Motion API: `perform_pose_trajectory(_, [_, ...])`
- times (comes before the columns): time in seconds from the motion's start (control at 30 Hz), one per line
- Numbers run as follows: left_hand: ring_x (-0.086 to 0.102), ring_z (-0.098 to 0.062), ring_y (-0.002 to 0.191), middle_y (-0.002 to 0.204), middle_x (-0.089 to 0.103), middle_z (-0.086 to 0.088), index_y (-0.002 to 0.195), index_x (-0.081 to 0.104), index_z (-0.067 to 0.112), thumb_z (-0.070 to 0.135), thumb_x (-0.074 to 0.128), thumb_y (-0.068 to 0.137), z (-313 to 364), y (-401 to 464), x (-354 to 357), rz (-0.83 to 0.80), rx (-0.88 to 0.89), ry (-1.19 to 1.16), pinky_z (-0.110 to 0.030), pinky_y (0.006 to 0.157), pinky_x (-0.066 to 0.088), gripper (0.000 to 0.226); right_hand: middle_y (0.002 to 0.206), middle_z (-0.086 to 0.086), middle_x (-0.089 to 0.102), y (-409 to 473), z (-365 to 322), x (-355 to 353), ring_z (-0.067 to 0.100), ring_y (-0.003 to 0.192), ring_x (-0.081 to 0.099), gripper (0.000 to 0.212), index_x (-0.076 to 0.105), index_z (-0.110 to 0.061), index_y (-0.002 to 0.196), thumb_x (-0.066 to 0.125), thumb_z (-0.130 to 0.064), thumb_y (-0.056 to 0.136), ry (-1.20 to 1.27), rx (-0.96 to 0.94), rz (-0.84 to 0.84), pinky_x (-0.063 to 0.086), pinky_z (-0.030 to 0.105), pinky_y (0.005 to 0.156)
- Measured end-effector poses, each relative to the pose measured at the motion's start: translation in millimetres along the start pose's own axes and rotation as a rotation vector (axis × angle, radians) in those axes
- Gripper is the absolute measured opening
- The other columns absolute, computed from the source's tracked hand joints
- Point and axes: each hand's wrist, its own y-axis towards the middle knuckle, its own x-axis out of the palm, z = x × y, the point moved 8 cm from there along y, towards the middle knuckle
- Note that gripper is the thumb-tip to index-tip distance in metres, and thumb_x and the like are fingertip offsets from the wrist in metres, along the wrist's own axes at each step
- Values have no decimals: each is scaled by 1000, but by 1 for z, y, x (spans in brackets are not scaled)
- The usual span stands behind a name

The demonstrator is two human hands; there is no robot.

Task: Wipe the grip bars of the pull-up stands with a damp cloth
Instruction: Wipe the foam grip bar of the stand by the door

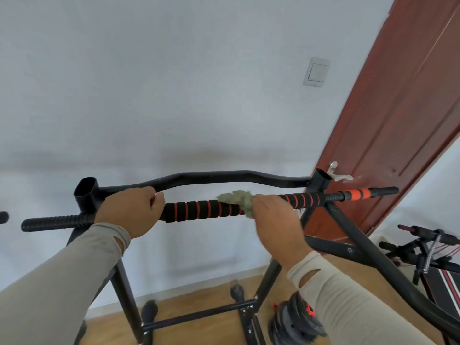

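A room in a home set up for exercise: a black pull-up stand [199,180] stands before a plain pale wall, a reddish wooden door [398,120] and light switch [316,71] to its right, weight plates [293,322] on the wooden floor [199,297] beneath it.

Wooden floor [211,327] under black stand frame [189,317] and stacked weight plates [293,324].

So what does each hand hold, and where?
The left hand grips the bar at the foam's left end. The right hand presses a cloth around the bar's middle.
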Motion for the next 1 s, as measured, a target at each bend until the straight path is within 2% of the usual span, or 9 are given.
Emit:
perform_pose_trajectory(0.13, [58,-16,53,57,59,3,69,51,21,43,31,102,0,-1,1,18,19,4,-33,61,53,45,89,3,69,-11,99,-1,23,84,67,16,65,-15,97,61,-2,88,-245,314,-256,52,34,63])
perform_pose_trajectory(0.23, [59,-16,52,56,60,4,69,52,20,43,31,102,0,0,3,-1,16,14,-33,60,53,45,97,6,71,-24,160,-11,29,88,70,18,68,-13,105,56,-7,93,-230,511,-270,51,36,62])
perform_pose_trajectory(0.5, [59,-15,52,57,60,3,70,52,21,44,29,102,0,2,3,12,8,28,-33,61,53,46,69,-4,55,-8,121,7,12,62,54,33,47,-20,73,52,-32,104,359,415,-52,39,27,58])
perform_pose_trajectory(0.6, [59,-15,51,55,60,3,69,52,21,45,29,101,-1,2,5,15,12,24,-32,59,53,46,90,-7,61,-15,127,8,13,88,55,14,59,-19,103,58,-33,101,417,361,-87,46,30,73])
perform_pose_trajectory(0.67, [58,-15,50,53,59,3,68,51,21,45,29,101,-1,1,5,33,13,29,-32,58,51,47,115,-4,63,-18,130,10,16,110,51,41,53,-18,141,55,-34,103,354,291,-147,47,35,94])
perform_pose_trajectory(0.8, [58,-14,51,55,60,1,69,51,20,45,29,102,0,1,4,18,18,21,-32,59,50,47,151,1,54,-16,137,20,26,146,41,45,53,-18,149,40,-36,110,214,244,-216,22,35,124])
perform_pose_trajectory(0.9, [57,-14,50,53,59,3,70,50,21,44,30,102,0,3,5,32,25,12,-30,54,45,44,116,3,68,-17,120,15,28,112,63,30,65,-16,124,40,-25,109,154,339,-112,50,46,104])
perform_pose_trajectory(0.97, [57,-15,48,52,58,4,72,47,22,44,29,103,0,4,7,34,35,-4,-31,53,45,42,84,-6,57,-17,91,2,18,77,57,25,58,-25,94,38,-22,108,139,399,29,56,41,79])
perform_pose_trajectory(1.0, [57,-15,47,52,58,4,72,46,22,44,28,103,0,5,8,39,40,-10,-31,53,46,41,79,-8,53,-13,67,-1,16,71,52,26,54,-27,87,38,-19,106,149,360,54,54,41,77])
